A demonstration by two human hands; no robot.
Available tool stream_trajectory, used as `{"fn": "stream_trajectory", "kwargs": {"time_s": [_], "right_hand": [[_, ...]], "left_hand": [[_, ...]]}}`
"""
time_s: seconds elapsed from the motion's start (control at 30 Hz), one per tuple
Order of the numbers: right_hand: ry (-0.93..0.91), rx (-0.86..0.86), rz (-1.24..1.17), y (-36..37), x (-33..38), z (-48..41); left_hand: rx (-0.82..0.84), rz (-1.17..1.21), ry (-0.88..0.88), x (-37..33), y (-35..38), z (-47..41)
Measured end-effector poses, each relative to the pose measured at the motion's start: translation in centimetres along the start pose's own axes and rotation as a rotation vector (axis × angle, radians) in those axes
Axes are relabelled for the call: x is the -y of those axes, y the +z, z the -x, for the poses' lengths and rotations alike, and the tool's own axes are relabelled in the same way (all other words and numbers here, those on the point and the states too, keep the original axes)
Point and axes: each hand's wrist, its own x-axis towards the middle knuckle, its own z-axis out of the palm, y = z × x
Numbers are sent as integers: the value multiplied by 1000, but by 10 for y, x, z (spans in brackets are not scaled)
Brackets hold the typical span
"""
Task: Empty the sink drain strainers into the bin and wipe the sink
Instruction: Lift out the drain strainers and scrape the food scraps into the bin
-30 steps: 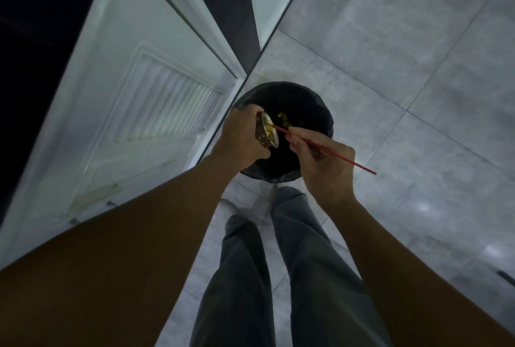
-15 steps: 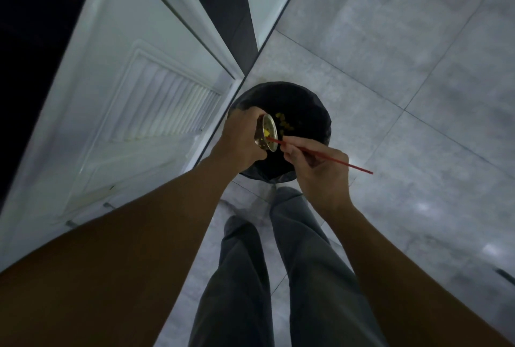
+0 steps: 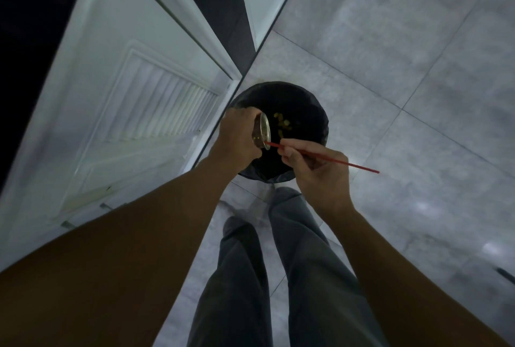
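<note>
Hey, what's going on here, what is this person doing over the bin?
A person stands over a black-lined bin on the tiled floor. The left hand grips a metal sink strainer tipped on its side above the bin, while the right hand pinches a thin red stick, its tip at the strainer's lower edge. Some yellowish scraps lie inside the bin.

Dim room, grey tiled floor (image 3: 390, 54), white louvred door (image 3: 139, 101)
</note>
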Motion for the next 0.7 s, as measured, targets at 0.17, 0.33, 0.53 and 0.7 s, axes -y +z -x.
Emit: {"fn": "stream_trajectory", "kwargs": {"time_s": [0.17,0.33,0.53,0.7], "right_hand": [[8,-30,45,5,-1,-6],[10,-42,-42,-4,-9,-7],[-14,-56,-128,-9,-13,-3],[-12,20,-46,0,-8,-5]], "left_hand": [[-7,2,30,1,1,-1],[-5,2,5,5,1,-2],[34,-15,-14,9,1,-3],[124,66,10,6,2,-2]]}}
